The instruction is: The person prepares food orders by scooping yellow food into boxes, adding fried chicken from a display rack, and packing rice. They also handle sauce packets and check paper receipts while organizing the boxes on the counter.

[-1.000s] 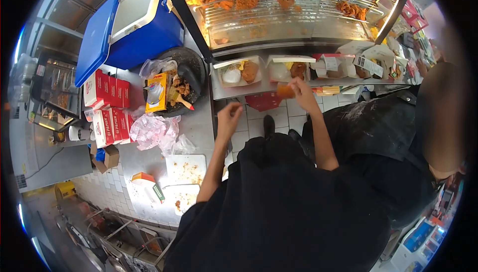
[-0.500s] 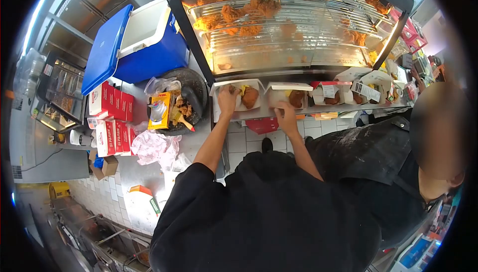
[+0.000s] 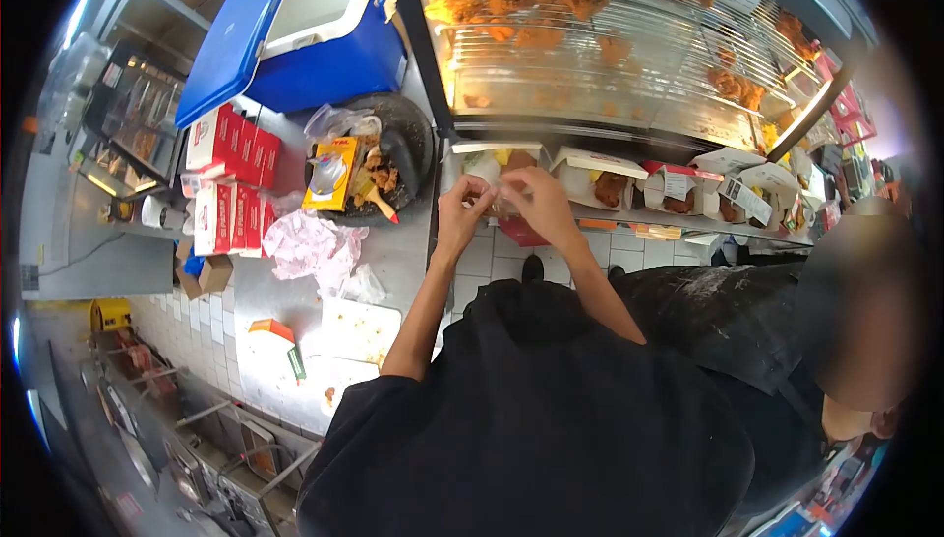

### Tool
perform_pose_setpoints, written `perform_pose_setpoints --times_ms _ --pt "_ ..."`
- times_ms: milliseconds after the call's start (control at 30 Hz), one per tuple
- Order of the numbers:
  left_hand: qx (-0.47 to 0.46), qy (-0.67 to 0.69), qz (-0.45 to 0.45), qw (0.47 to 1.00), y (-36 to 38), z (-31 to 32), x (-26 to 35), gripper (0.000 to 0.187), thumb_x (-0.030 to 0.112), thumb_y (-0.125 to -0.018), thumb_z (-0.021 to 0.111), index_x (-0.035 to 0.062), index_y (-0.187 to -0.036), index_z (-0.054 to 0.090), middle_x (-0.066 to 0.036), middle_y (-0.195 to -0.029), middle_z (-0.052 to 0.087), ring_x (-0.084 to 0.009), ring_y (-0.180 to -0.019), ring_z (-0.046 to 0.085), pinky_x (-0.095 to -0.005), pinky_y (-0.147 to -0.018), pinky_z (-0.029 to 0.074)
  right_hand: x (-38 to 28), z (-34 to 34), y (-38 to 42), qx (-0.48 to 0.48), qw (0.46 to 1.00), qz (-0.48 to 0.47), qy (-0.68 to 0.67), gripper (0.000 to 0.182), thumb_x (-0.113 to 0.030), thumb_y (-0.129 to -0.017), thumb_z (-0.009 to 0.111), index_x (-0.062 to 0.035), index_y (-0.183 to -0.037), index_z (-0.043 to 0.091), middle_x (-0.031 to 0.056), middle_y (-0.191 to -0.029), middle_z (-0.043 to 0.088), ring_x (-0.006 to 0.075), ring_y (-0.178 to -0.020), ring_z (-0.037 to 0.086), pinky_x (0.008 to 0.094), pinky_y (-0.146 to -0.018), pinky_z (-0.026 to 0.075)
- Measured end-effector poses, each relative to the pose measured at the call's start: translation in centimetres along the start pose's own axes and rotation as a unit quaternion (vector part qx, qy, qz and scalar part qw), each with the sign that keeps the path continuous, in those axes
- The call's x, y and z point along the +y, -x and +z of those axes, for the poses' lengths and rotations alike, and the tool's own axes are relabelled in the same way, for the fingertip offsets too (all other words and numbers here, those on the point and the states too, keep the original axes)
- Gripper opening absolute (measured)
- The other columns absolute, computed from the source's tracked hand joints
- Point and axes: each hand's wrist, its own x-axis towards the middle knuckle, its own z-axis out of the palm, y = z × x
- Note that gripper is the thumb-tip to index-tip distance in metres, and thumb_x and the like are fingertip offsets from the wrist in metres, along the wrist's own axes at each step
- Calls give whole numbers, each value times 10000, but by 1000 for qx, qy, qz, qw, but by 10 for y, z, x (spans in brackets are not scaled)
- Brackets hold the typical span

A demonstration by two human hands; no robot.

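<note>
My left hand (image 3: 465,208) is in front of the leftmost open paper box (image 3: 458,161), its fingertips pinched. Close beside it, my right hand (image 3: 537,201) bends its fingers inward, slightly blurred, so the two sets of fingertips nearly meet. What they pinch is too small to make out; something pale or see-through shows near the fingertips. Inside that box, partly covered by the hands, are a white mound and a yellow piece (image 3: 503,156). To its right a second open box (image 3: 587,159) holds a piece of fried chicken (image 3: 611,188).
More open boxes with receipts (image 3: 678,186) line the shelf rightward. Behind stands a lit glass warmer (image 3: 590,94) with fried chicken on racks. At left are a blue cooler (image 3: 334,65), a stone mortar (image 3: 418,134), red-and-white cartons (image 3: 236,222) and crumpled paper (image 3: 313,247). A co-worker (image 3: 708,316) stands close at right.
My left hand has come out of the leftmost box. My right hand has left the second box and moved left to meet it. The view has shifted.
</note>
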Motion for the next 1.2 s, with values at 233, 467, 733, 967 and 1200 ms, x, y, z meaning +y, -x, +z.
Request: perform_pose_setpoints --times_ms 233,467,733,967,1200 --pt "-58 94 -103 989 34 -39 26 108 108 -885 688 11 -908 646 -10 -777 632 -65 -698 585 -211 -606 459 -3 -1 2 -174 951 152 -205 157 -138 -893 659 17 -916 669 44 -808 682 101 -705 609 240 -634 482" --pt "104 -244 169 949 44 -43 25 183 149 -887 686 -26 -935 669 -32 -769 656 -83 -697 607 -240 -652 476 3 14 21 -244 891 246 -293 146 -167 -905 655 -34 -966 643 5 -837 656 60 -672 567 200 -590 459" --pt "-62 122 -216 967 71 -29 16 203 174 -902 668 -10 -984 687 -51 -846 693 -105 -746 645 -240 -690 497 -5 27 44 -253 891 268 -265 144 -194 -923 636 -52 -933 618 10 -843 648 77 -747 591 225 -574 471" --pt "-135 95 -211 964 78 -45 13 173 163 -948 600 -3 -962 649 -39 -829 676 -99 -745 635 -225 -698 494 -3 26 49 -318 881 245 -249 151 -191 -928 623 -42 -922 602 18 -845 647 92 -752 601 253 -601 517" --pt "-149 10 -98 984 84 -42 20 179 165 -985 530 5 -911 565 -4 -709 588 -77 -648 551 -246 -602 453 -12 27 48 -407 845 240 -251 230 -220 -973 493 -36 -865 580 9 -746 573 101 -686 597 252 -551 520"
